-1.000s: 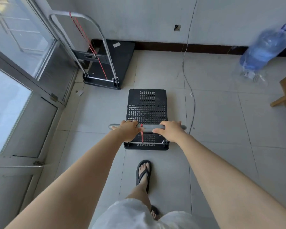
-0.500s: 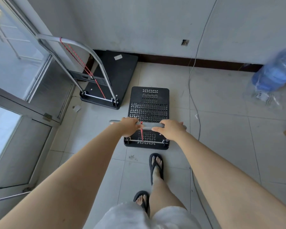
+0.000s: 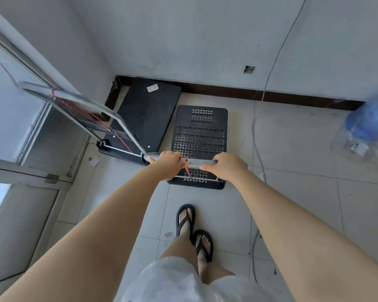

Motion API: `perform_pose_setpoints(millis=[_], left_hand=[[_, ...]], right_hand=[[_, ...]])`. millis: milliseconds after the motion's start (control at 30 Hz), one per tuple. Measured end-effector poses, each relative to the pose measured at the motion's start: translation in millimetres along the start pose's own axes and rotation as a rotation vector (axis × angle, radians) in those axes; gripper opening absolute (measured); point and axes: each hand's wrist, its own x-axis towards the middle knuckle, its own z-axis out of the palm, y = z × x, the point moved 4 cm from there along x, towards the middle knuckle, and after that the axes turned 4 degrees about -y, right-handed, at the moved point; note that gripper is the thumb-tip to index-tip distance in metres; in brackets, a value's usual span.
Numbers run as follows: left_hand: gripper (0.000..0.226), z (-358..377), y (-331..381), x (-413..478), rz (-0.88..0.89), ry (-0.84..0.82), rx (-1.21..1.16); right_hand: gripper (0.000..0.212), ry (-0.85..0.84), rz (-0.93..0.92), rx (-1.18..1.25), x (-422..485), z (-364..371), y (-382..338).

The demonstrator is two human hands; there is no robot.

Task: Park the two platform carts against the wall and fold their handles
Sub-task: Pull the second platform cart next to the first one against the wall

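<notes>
Bare arms, white shorts [image 3: 179,282], black flip-flops [image 3: 185,219].

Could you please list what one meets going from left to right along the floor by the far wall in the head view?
Glass door → solid black cart → perforated black cart → hanging cable → blue water bottle.

We see soft, even daylight entering through the glass door [image 3: 7,118] on the left. The wide lens bends the edges, and the blue bottle [image 3: 371,120] at right is smeared with blur
</notes>
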Motion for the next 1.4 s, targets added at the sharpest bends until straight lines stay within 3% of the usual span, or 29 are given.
perform_pose_setpoints(millis=[300,700,1067,1167,1300,1400], left_hand=[[0.050,-70,-42,66,-0.012,-0.020,-0.051],[0.031,-146,-76,134,-0.082,0.050,-0.326],[0.017,-153,-85,145,-0.106,0.078,-0.347],[0.022,-155,-82,139,-0.124,0.093,-0.380],[0.042,-155,-81,131,-0.111,0.098,-0.433],[0.047,-154,-78,126,-0.113,0.089,-0.409]], right_hand=[[0.055,-0.057,0.017,0.083,77,-69,-8],[0.048,0.071,-0.020,0.093,137,-142,-7],[0.046,-0.024,0.005,0.214,157,-154,-6],[0.055,-0.058,0.014,0.316,163,-155,-6],[0.039,-0.054,-0.011,0.398,151,-159,-12],[0.039,-0.043,-0.008,0.395,143,-156,-11]])
